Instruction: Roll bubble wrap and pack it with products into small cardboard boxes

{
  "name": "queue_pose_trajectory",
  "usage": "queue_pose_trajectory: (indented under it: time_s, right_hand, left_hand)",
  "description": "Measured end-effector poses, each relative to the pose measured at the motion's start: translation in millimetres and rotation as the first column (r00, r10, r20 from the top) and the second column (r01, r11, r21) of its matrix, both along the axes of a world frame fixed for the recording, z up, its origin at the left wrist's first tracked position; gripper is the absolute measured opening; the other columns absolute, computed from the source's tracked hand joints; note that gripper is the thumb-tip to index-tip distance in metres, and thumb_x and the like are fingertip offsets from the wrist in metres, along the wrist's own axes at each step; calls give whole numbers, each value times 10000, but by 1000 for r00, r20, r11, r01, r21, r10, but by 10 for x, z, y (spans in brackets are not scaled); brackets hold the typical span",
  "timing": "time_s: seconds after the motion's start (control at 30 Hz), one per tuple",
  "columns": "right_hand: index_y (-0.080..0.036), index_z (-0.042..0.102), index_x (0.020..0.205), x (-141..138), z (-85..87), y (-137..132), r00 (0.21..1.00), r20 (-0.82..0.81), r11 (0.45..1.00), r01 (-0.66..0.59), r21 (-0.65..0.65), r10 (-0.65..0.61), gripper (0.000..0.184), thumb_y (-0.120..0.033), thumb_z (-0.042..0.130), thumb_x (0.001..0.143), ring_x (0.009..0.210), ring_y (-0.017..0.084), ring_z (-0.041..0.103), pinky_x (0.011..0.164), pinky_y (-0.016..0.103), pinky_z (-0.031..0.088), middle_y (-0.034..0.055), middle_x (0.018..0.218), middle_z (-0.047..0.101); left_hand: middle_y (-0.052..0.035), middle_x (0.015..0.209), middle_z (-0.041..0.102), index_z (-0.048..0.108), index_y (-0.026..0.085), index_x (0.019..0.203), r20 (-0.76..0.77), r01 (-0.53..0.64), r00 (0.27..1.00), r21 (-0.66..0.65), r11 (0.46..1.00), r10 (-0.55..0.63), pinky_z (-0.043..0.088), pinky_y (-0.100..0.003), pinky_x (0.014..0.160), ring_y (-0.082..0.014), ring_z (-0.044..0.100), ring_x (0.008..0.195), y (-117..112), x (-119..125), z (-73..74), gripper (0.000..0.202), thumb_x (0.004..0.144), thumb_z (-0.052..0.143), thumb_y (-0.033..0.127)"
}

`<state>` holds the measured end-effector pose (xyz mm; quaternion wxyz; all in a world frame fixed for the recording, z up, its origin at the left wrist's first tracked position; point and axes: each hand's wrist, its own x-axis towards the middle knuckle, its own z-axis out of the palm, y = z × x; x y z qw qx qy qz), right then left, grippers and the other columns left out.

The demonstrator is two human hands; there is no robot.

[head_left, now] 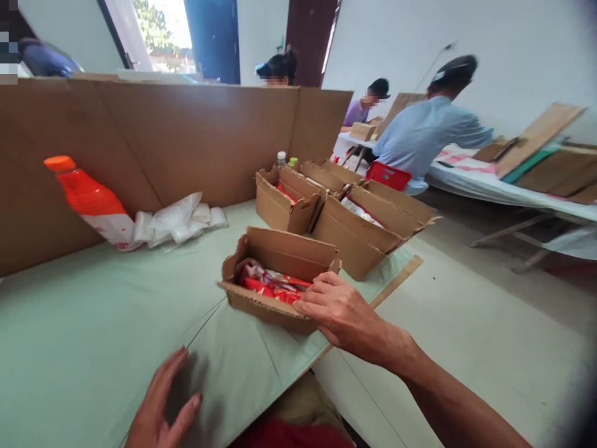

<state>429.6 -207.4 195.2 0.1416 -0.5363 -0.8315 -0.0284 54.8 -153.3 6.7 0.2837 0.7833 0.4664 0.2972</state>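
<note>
An open cardboard box [265, 311] sits near the table's edge, with red packets [268, 289] and some clear plastic wrapping inside. My right hand [338, 308] is closed on the right end of this box, its fingers bent over the rim. The hand covers that end, so part of the contents there is hidden. Lower and to the left, my left hand [163, 398] hovers over or rests on the green-covered table [116, 317]; I cannot tell which. Its fingers and thumb are apart and hold nothing. A thin dark line [205, 320] runs between its fingertips and the box.
More open cardboard boxes [357, 239] stand behind, holding packets. An orange bottle [93, 202] leans by crumpled clear plastic [180, 218] against a tall cardboard screen [200, 137]. A person in a light blue shirt [415, 134] sits at another table; other people are farther back.
</note>
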Motion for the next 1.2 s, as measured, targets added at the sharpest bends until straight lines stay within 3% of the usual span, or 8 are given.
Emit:
queue_pose_trajectory:
  time_s: [0.1, 0.17, 0.27, 0.47, 0.6, 0.77, 1.0, 1.2]
  right_hand:
    - [-315, 722, 1144, -71, 15, -74, 974, -206, 996, -93, 8, 93, 251, -415, 562, 977, 1091, 277, 669, 1053, 520, 419, 63, 1090, 771]
    - [-331, 693, 1225, 3, -81, -123, 905, -426, 997, 29, 65, 2, 374, -544, 597, 933, 1183, 323, 640, 1072, 571, 428, 97, 1244, 719]
    - [-342, 651, 1290, 168, -403, -206, 731, -661, 966, 256, 32, -172, 350, -421, 582, 956, 1190, 312, 647, 1002, 533, 516, 113, 1304, 680]
    - [-312, 534, 1460, 57, -1251, -305, 751, -585, 948, 182, -260, -305, 621, -474, 642, 870, 1197, 347, 658, 883, 464, 616, 108, 1414, 625]
    - [-279, 635, 1335, -172, -1558, -199, 765, -535, 929, 232, -288, -357, 526, -518, 605, 867, 1160, 401, 663, 891, 550, 598, 134, 1302, 685]
    - [-233, 609, 1317, -515, -1470, 447, 754, -608, 953, 78, -293, -249, 497, -407, 615, 852, 1054, 345, 683, 863, 482, 591, 141, 1187, 707]
    - [-218, 469, 1470, -1553, -1364, 1854, 625, -776, 915, -262, -307, -82, 745, -192, 644, 746, 1110, 280, 638, 927, 397, 539, 94, 1334, 652]
    - [-207, 594, 1363, -1732, -1543, 2346, 608, -794, 890, -354, -287, -14, 631, -134, 643, 738, 1183, 262, 625, 985, 405, 520, 107, 1369, 640]
  left_hand:
    - [-161, 1490, 533, 435, 234, 1486, 18, -107, 994, -88, 990, 109, 470, -560, 1111, -363, 547, 1346, 22, -5, 277, 750, 847, 642, 566]
    - [-182, 1439, 567, 451, 203, 1473, 23, -155, 987, -109, 982, 158, 426, -591, 1135, -384, 516, 1371, -7, 28, 369, 790, 824, 649, 608]
    - [-167, 1296, 657, 516, 197, 1422, 18, -178, 983, -128, 976, 182, 435, -583, 1125, -380, 551, 1331, -62, 80, 382, 762, 807, 656, 624]
    - [-164, 1153, 719, 622, 181, 1318, 57, -178, 981, -142, 974, 188, 495, -578, 1057, -383, 629, 1221, -51, 286, 212, 659, 799, 659, 584]
    - [-151, 1068, 735, 674, 188, 1221, 153, -220, 957, -179, 959, 248, 502, -565, 1048, -360, 661, 1164, 56, 415, 89, 525, 829, 615, 533]
    - [-147, 1064, 735, 651, 164, 1118, 305, -391, 827, -291, 873, 472, 578, -500, 923, -342, 706, 1025, 451, 161, 74, 595, 695, 715, 577]
    - [-108, 1071, 715, 587, 168, 1169, 398, -622, 589, -331, 709, 703, 573, -432, 916, -286, 700, 987, 1149, -649, 306, 696, 608, 802, 519]
    - [-81, 1069, 705, 600, 188, 1188, 404, -697, 469, -378, 610, 786, 505, -524, 1016, -304, 676, 1010, 1224, -1037, 6, 698, 609, 818, 510]
